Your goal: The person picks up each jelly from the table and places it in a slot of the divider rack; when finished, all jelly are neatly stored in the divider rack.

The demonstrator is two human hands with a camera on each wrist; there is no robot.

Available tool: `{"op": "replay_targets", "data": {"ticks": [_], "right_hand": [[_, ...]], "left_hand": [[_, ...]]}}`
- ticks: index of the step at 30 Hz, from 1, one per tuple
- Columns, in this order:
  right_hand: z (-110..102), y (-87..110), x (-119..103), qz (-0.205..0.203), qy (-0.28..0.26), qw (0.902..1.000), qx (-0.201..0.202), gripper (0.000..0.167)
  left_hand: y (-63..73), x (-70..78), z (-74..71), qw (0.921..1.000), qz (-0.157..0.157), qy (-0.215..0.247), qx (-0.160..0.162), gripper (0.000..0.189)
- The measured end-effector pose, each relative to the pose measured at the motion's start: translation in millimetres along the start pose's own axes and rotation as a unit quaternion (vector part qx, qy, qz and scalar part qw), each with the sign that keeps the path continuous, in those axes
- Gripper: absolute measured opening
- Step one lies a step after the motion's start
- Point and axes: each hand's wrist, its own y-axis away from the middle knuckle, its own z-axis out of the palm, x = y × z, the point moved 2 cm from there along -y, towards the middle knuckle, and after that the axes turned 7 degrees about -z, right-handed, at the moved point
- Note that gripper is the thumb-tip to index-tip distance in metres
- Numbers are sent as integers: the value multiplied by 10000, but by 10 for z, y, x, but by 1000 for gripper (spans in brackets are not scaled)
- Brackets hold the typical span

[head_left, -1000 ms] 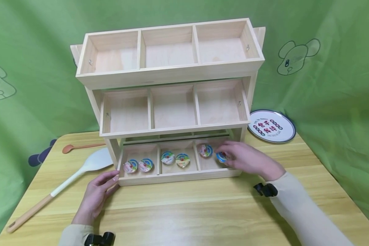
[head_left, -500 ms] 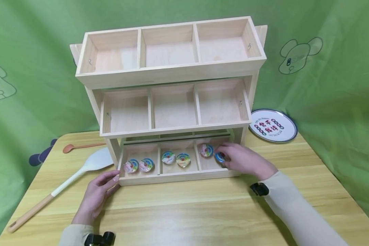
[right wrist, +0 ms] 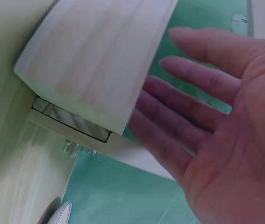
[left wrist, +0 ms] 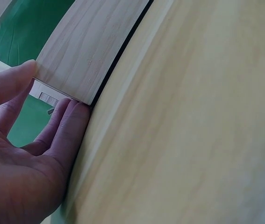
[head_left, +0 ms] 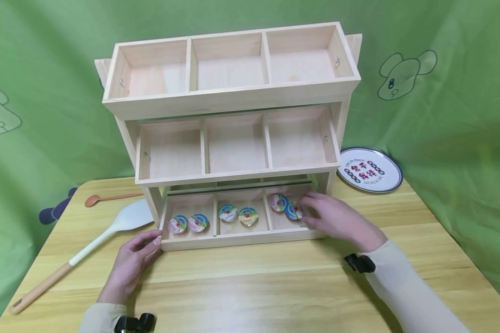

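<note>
A three-tier wooden shelf (head_left: 231, 101) stands on the table, each tier split into three compartments. In its bottom tray (head_left: 241, 239), small foil-lidded jelly cups lie in pairs. The right compartment holds a pink-lidded jelly cup (head_left: 278, 202) and a blue-lidded jelly cup (head_left: 293, 211), side by side. My right hand (head_left: 335, 218) reaches into that compartment just right of the blue one, fingers loosely extended and holding nothing. My left hand (head_left: 131, 263) rests at the tray's left front corner. In the left wrist view its thumb (left wrist: 17, 80) and straight fingertips touch the board's end.
A white spatula (head_left: 129, 217) with a wooden handle lies on the table left of the shelf, beside a small orange-brown spoon (head_left: 93, 200). At the right behind the shelf is a white plate (head_left: 368, 185) with printed characters. A green curtain (head_left: 433, 115) surrounds the table.
The blue-lidded jelly cup has shifted left, up against the pink-lidded one, and my right hand has let go of it and drawn slightly right. The left hand stays put.
</note>
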Motion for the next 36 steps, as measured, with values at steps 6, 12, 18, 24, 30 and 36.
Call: {"op": "replay_targets", "data": {"ticks": [6, 12, 18, 24, 30, 36], "right_hand": [[-71, 201, -23, 218, 27, 9994, 284, 35], [-96, 324, -9, 403, 57, 9987, 312, 39], [-30, 405, 47, 521, -36, 9979, 377, 35], [24, 491, 75, 454, -158, 9980, 401, 34], [66, 622, 126, 442, -111, 9973, 569, 36], [110, 772, 205, 1027, 64, 9943, 274, 59]], "left_hand": [[-11, -3, -8, 10000, -20, -57, 42, 22], [-5, -2, -16, 10000, 21, -87, 38, 22], [41, 38, -16, 9971, 110, -711, 247, 37], [146, 118, -26, 9786, 303, -1978, 482, 43], [221, 197, -25, 9484, 851, -3001, 566, 41], [315, 251, -31, 8652, 1207, -4806, 764, 47]]}}
